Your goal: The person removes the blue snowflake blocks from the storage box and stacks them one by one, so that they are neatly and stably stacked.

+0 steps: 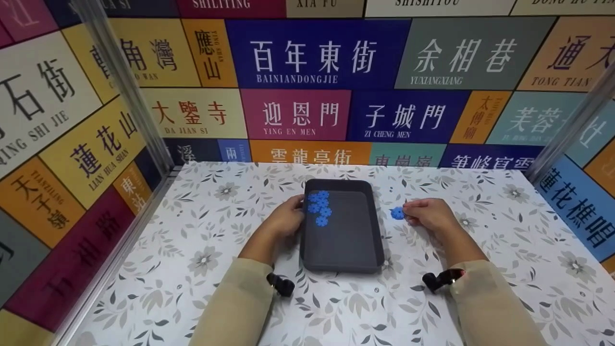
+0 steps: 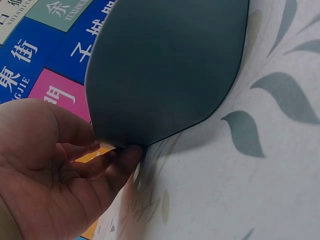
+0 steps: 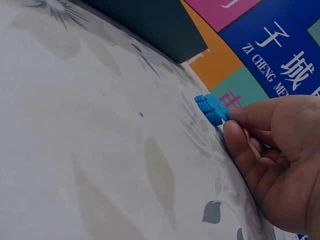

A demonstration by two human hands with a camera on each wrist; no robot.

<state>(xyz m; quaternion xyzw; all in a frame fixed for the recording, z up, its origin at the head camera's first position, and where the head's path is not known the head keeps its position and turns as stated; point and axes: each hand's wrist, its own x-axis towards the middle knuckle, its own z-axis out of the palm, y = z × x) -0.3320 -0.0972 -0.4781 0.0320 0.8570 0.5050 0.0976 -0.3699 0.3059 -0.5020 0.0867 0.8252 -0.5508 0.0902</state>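
A dark grey rectangular tray (image 1: pixel 343 245) rests on the table, with several blue snowflake-shaped plastic discs (image 1: pixel 321 221) lying in its far left part. At the tray's left wall, my left hand (image 1: pixel 287 218) grips the edge. Seen from the left wrist, the fingers (image 2: pixel 107 165) of that hand hold the lower corner of the tray (image 2: pixel 165 70). To the right of the tray, my right hand (image 1: pixel 430 214) pinches a blue snowflake disc (image 1: pixel 397 213) between thumb and fingertips. In the right wrist view the blue piece (image 3: pixel 211 109) shows more than one notched layer, close over the tabletop.
A white cloth with grey leaves and flowers covers the table (image 1: pixel 206 307). Behind it stands a wall of coloured sign panels (image 1: pixel 317 53), with more panels at the left and right sides. Metal posts (image 1: pixel 144 110) rise at the corners.
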